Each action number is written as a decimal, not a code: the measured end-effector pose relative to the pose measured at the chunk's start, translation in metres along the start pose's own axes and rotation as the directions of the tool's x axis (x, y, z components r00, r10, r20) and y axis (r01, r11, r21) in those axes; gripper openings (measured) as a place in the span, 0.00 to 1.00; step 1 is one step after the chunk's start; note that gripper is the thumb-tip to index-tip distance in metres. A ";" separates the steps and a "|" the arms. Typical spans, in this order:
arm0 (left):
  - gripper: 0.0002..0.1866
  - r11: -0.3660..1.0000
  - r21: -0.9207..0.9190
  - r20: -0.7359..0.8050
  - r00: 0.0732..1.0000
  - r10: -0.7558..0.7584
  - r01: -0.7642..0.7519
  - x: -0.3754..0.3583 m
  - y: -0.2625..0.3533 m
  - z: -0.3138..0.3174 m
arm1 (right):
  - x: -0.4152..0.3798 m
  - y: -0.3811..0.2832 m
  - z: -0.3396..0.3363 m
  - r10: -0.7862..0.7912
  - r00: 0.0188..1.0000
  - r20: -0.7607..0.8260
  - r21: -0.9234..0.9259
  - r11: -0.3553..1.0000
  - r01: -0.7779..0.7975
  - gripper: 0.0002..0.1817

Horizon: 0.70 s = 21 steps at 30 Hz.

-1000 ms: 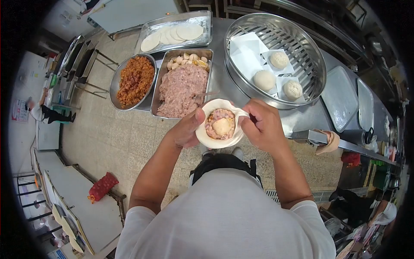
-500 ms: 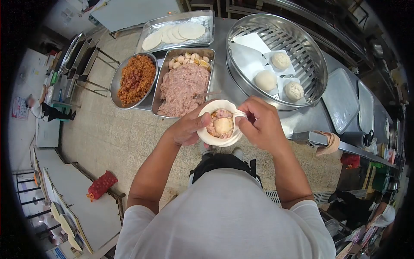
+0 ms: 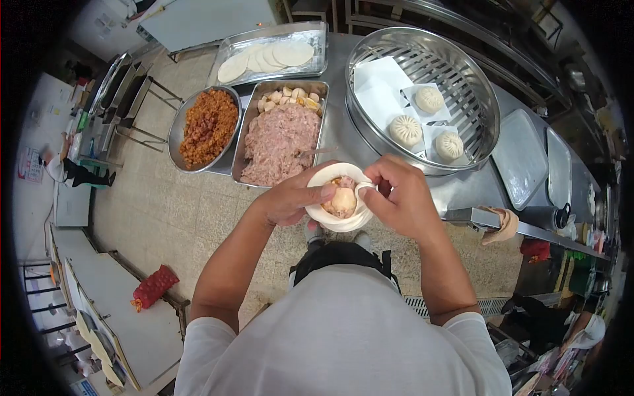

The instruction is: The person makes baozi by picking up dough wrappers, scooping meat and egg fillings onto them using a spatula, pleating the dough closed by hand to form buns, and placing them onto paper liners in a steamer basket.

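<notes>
In front of my chest, a round dough wrapper (image 3: 345,226) is cupped around pinkish meat and a pale yellow lump of filling (image 3: 343,200). My left hand (image 3: 290,200) holds it from the left, thumb reaching over the rim onto the filling and the other fingers mostly hidden beneath. On the right edge, my right hand (image 3: 399,195) pinches the dough between thumb and fingers, where a fold shows. The top is still open. Just beyond my hands is a metal tray (image 3: 323,122) of minced meat (image 3: 281,142), pale chunks (image 3: 290,99) at its far end and a utensil handle (image 3: 318,151).
Left of the meat stands a bowl (image 3: 173,142) of reddish-orange filling (image 3: 208,125). Behind is a tray (image 3: 320,66) with flat dough discs (image 3: 294,54). A large round steamer (image 3: 487,132) holds three buns (image 3: 429,99) on paper. A cloth (image 3: 500,226) hangs at the right table edge.
The wrapper's rim has drawn in on the right and its opening looks narrower. My left thumb reaches further over the filling. Both hands sit slightly lower in view.
</notes>
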<state>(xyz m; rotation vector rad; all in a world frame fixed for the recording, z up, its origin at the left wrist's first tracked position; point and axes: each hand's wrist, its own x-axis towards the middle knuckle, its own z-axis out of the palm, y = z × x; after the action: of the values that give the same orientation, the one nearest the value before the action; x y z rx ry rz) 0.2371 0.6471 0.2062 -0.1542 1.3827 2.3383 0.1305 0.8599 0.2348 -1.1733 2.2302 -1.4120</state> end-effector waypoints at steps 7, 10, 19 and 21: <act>0.37 0.997 0.045 -0.094 0.994 -0.056 0.061 0.009 -0.006 -0.003 | -0.008 0.022 0.008 -0.142 0.990 -0.003 -0.139 0.980 0.140 0.06; 0.37 0.997 0.065 -0.084 0.996 -0.032 0.038 0.008 -0.001 0.002 | -0.005 0.006 0.002 -0.104 0.993 -0.048 -0.151 0.984 0.096 0.06; 0.40 0.970 0.177 -0.104 0.983 -0.151 0.168 0.017 0.000 -0.006 | -0.002 0.020 0.009 -0.061 0.996 0.062 -0.134 0.989 0.068 0.07; 0.38 0.977 0.125 -0.098 0.982 -0.162 0.173 0.020 -0.005 -0.008 | -0.004 0.021 0.009 -0.078 0.993 0.089 -0.149 0.985 0.091 0.07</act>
<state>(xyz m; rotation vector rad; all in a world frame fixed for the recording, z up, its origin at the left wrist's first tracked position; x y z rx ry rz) 0.2205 0.6481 0.1919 -0.3246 1.5010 2.1167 0.1280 0.8612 0.2117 -1.3652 2.2893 -1.2151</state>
